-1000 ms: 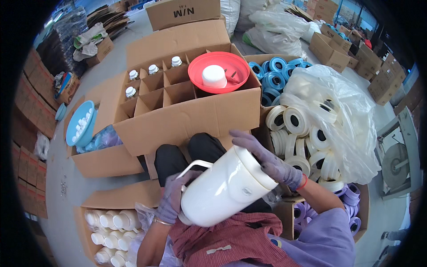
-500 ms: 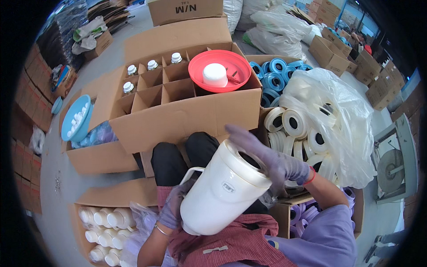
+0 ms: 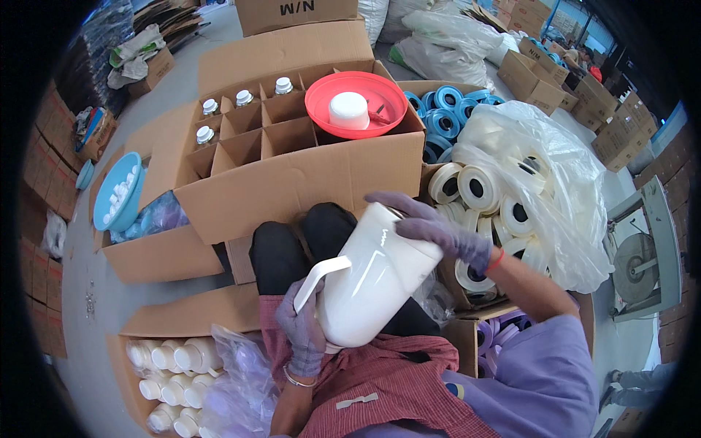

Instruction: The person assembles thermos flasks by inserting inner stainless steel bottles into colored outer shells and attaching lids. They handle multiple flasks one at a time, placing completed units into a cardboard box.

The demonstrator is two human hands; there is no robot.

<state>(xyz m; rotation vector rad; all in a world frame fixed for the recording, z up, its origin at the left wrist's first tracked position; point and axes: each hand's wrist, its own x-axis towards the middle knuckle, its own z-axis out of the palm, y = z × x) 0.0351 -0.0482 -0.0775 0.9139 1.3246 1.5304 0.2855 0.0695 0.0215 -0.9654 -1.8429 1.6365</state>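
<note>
A glossy white jug [image 3: 372, 285] with a side handle [image 3: 319, 277] lies tilted over my lap, its top end up and to the right. My left hand [image 3: 301, 321], in a grey-purple glove, is closed about the lower end by the handle. My right hand [image 3: 438, 228], gloved alike, is curled over the jug's top end and covers most of it. To the right of that hand, a box holds cream rings [image 3: 478, 188] with dark centres, partly under clear plastic.
Ahead stands a divided carton [image 3: 307, 171] with several silver-necked bottles and a red basin [image 3: 387, 93] holding a white cup. Blue rings [image 3: 442, 120] lie behind the cream ones, purple rings [image 3: 504, 336] at lower right. White containers [image 3: 175, 372] fill a box at lower left; a blue basin [image 3: 131, 215] sits left.
The jug has turned so its handle now faces me more and its dark top opening is out of sight. My right hand has gone from a blurred sweep to gripping the top.
</note>
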